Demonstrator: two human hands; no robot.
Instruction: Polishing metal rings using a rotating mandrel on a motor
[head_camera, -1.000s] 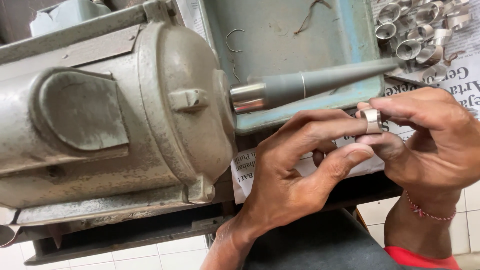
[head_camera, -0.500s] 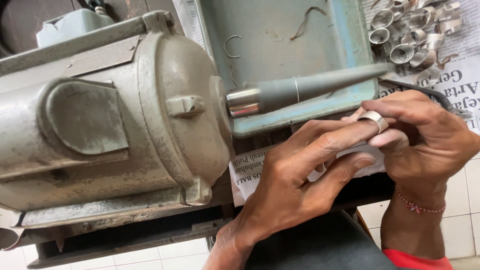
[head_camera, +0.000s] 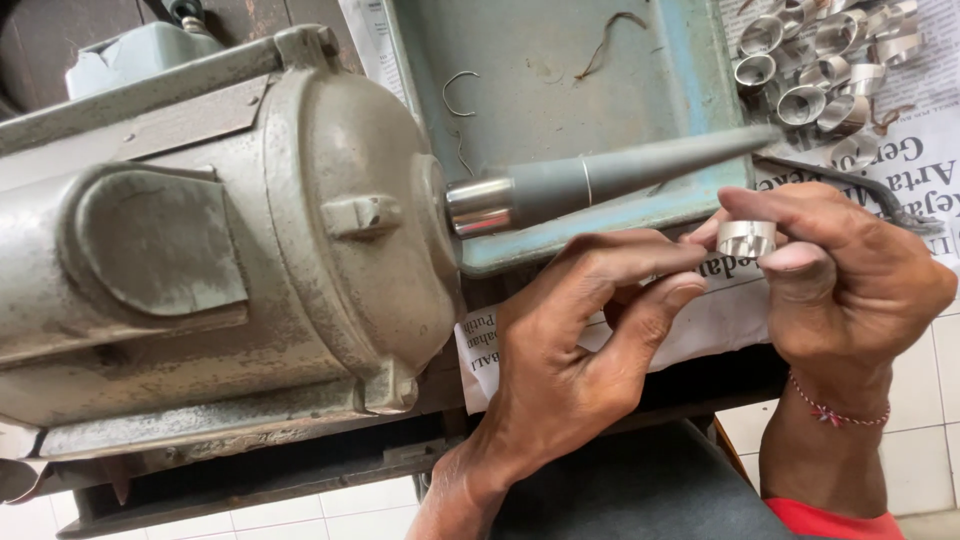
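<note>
Silvery, faceted metal ring (head_camera: 746, 237) pinched in right hand (head_camera: 850, 285).

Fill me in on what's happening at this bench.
A person holds a small metal ring in the fingers of the right hand, with the left hand touching it from the side. Just above is the tapered spindle of a grey motor. More rings lie on newspaper beyond a blue-green tray.

A small metalworking workshop: a worn grey motor (head_camera: 220, 250) with a tapered spindle (head_camera: 610, 180) fills nine o'clock, unfinished metal rings (head_camera: 820, 60) heaped on newspaper (head_camera: 920, 160) at one o'clock
</note>
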